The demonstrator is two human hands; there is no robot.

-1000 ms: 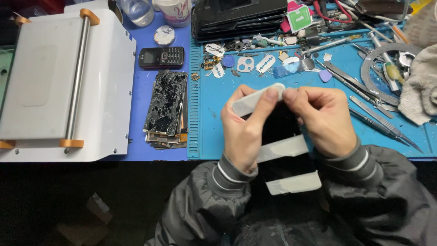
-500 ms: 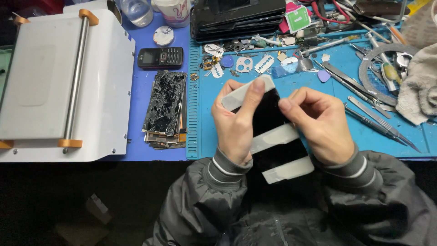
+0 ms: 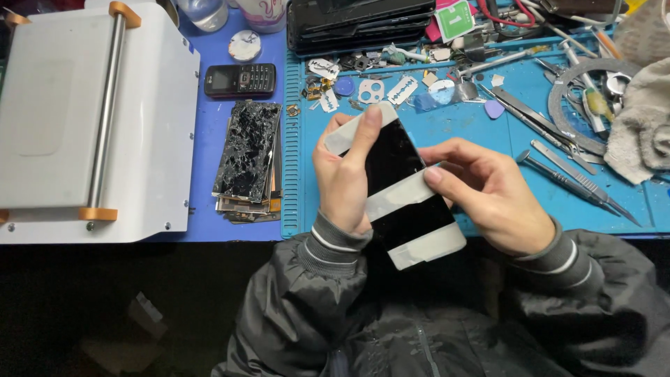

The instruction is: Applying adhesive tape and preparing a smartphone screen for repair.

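Both hands meet over the near edge of the blue silicone mat (image 3: 460, 126) that covers the worktop, and between them they hold a flat black rectangular phone screen panel (image 3: 394, 167) crossed by three pale tape-like strips, one at each end and one across its middle. The panel is tilted, its far end toward the upper left and its near end toward the person's chest.

The left hand (image 3: 343, 183) has its grip closed around the panel's left edge: the palm cups it from the side and below, and the forefinger lies stretched along the far end, its tip on the top pale strip. The right hand (image 3: 492, 192) is also clasping the panel, from the right edge, with the thumb tip pressed on the middle strip and the other fingers curled behind, where they are hidden.

Just left of the left hand's grip, a stack of shattered black glass screens (image 3: 248, 160) lies where the mat gives way to a plain blue surface. Beyond that stack rests a small black keypad phone (image 3: 239, 79). Farther left stands a white box-shaped machine with a metal roller bar and orange end caps (image 3: 91, 119). Past both grips, razor blades, guitar-pick-shaped plastic openers and small parts are scattered. To the right of the right hand's grip lie metal tweezers and a slim metal probe (image 3: 579, 185), near a crumpled grey cloth (image 3: 638, 132).
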